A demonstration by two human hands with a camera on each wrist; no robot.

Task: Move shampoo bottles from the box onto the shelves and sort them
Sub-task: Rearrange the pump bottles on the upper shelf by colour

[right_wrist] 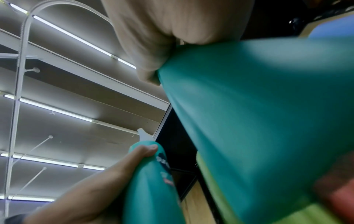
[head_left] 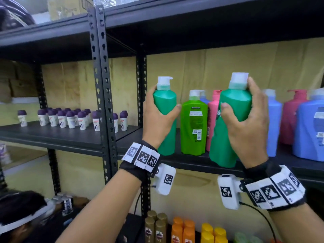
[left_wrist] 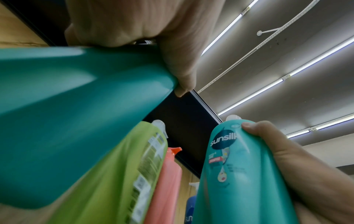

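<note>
My left hand (head_left: 158,118) grips a teal-green shampoo bottle (head_left: 165,111) with a white pump cap; the bottle (left_wrist: 76,98) stands upright at the left end of the row on the black shelf (head_left: 192,162). My right hand (head_left: 245,120) holds a second teal-green bottle (head_left: 231,120) by its upper body, tilted, its base at the shelf's front edge. The same bottle (right_wrist: 258,113) fills the right wrist view. Between the two stands a lime-green bottle (head_left: 193,123) with its back label showing. The box is not in view.
Pink bottles (head_left: 213,118) and blue bottles (head_left: 310,127) fill the shelf to the right. Purple-capped roll-ons (head_left: 70,118) stand on the left bay's shelf. A black upright post (head_left: 103,88) divides the bays. Gold, orange and yellow bottles (head_left: 184,230) stand on the shelf below.
</note>
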